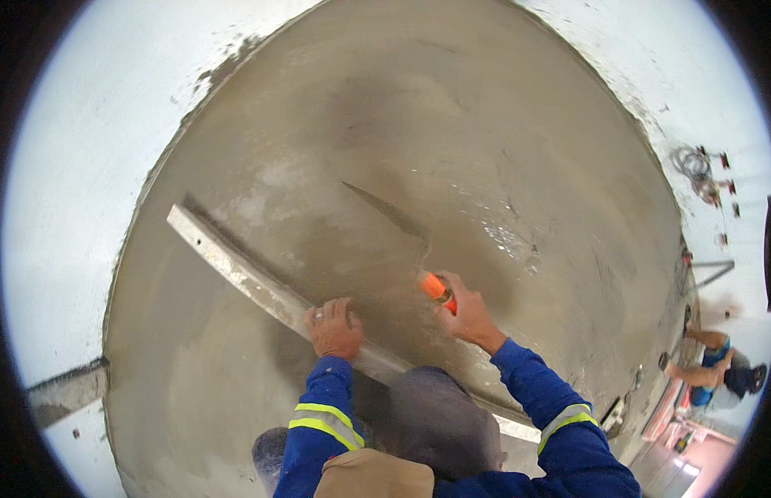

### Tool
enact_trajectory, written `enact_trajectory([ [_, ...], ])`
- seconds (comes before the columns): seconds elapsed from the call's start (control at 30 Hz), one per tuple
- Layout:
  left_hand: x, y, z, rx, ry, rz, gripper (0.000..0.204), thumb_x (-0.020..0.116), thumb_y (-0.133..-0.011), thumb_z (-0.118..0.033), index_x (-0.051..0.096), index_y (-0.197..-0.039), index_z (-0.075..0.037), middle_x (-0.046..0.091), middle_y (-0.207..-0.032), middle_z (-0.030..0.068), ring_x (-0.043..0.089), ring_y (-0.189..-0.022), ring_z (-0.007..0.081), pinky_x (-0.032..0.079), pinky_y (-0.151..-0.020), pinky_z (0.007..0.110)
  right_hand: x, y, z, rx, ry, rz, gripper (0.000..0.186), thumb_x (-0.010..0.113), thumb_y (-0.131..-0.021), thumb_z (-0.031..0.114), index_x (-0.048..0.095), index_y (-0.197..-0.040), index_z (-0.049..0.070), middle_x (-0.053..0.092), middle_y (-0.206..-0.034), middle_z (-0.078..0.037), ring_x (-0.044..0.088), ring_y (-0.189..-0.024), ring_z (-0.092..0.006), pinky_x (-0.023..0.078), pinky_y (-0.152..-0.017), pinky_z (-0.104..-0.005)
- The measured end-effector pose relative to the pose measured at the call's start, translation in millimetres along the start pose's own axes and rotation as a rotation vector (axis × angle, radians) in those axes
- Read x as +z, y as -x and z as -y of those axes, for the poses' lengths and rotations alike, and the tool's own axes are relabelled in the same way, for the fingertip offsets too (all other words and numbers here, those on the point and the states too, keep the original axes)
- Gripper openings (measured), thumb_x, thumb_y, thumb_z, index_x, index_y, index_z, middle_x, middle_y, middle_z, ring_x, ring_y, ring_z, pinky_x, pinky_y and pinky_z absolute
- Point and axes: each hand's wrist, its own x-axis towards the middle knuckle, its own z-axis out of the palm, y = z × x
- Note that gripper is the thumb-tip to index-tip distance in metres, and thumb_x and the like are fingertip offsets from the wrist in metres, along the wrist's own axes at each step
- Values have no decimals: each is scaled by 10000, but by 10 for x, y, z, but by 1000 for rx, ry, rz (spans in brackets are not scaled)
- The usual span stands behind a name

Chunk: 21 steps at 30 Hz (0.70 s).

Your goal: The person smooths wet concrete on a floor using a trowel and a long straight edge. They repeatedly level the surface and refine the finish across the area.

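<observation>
My left hand [335, 329] is closed over the top edge of a long, pale straightedge [236, 270], with a ring on one finger. The straightedge lies slantwise on smooth grey wet mortar [352, 91], and its near end runs on behind my knee [444, 423]. In my right hand [475, 319] is the orange handle of a pointed trowel [394, 220]. Its grey blade is over the mortar to the right of the straightedge, pointing toward the far left. The blade blends with the mortar, so whether it touches is hard to tell.
White walls [62, 158] border the mortar on both sides. Coiled wires [695, 170] hang from the right wall near several wall boxes. At the far right another person [717, 365] is by the mortar's edge. A grey beam end [68, 392] meets the left edge.
</observation>
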Motion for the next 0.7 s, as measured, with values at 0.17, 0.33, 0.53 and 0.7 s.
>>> enact_trajectory([
  [0.17,24,-18,-55,19,-25,-24,325,635,-809,-257,648,-1123,-173,651,-1112,45,600,-1058,231,318,-1069,458,-332,347,-955,334,327,-335,511,649,-838,222,448,-1266,27,654,-794,-254,653,-729,-450,510,-667,-530],
  [0.33,83,13,4,41,-30,-63,310,641,-802,-249,657,-1102,-174,651,-1087,35,598,-1050,223,322,-1070,454,-825,561,-1317,837,-44,-614,486,641,-849,224,449,-1231,-7,649,-740,-243,674,-688,-386,538,-611,-475],
  [0.53,57,-31,-113,49,-10,-34,321,647,-800,-239,654,-1112,-163,649,-1091,37,594,-1055,222,309,-1082,457,-175,609,-1600,625,389,-666,597,615,-860,178,364,-1364,-19,662,-802,-248,659,-744,-450,541,-660,-502],
  [0.7,86,2,16,43,-34,-44,321,630,-814,-241,639,-1127,-167,652,-1099,41,598,-1061,225,303,-1075,459,113,198,-520,513,138,-348,666,624,-843,184,350,-1416,-16,603,-1098,-328,620,-990,-461,495,-807,-537],
])
